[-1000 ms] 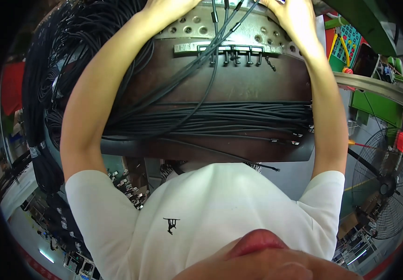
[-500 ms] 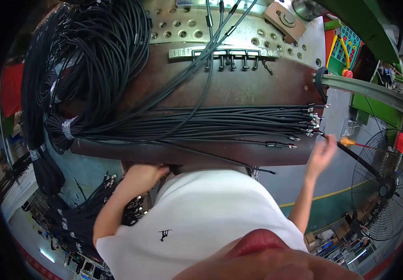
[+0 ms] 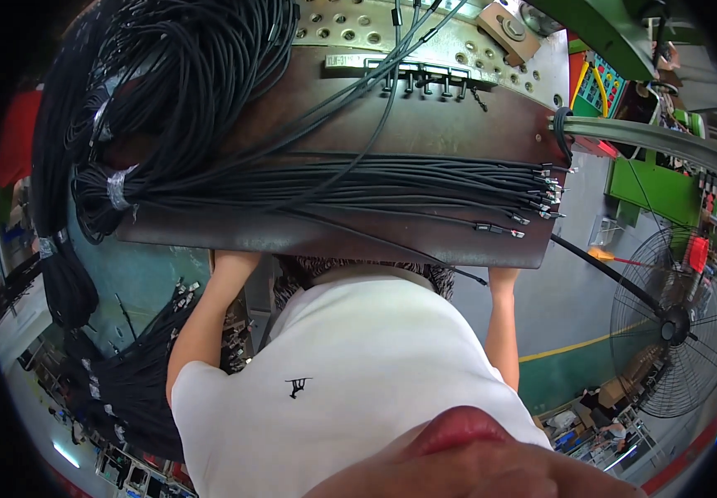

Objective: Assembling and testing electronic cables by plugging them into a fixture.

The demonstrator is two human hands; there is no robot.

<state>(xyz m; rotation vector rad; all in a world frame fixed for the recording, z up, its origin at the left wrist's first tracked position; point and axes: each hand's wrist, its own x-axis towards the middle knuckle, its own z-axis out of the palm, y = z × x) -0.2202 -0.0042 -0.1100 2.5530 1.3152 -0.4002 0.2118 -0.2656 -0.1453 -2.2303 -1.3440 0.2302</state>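
Left hand (image 3: 235,264) and right hand (image 3: 504,277) reach under the near edge of the brown tabletop (image 3: 458,129); fingers hidden, cannot tell whether open or closed. Just beyond, black cables (image 3: 358,187) lie lengthwise across the tabletop, slim and dull, bound with clear wrap (image 3: 117,189) at left, metal-tipped ends uneven at right. Farther, several cross slantwise over a pegged metal bar (image 3: 340,65) toward a hole-studded plate (image 3: 342,12).

Cool light here brightens the white shirt (image 3: 375,357) and gleams off the perforated metal plate (image 3: 337,24); near the black rim, lines bow and the fan (image 3: 674,326) looks, to me, slightly soft.
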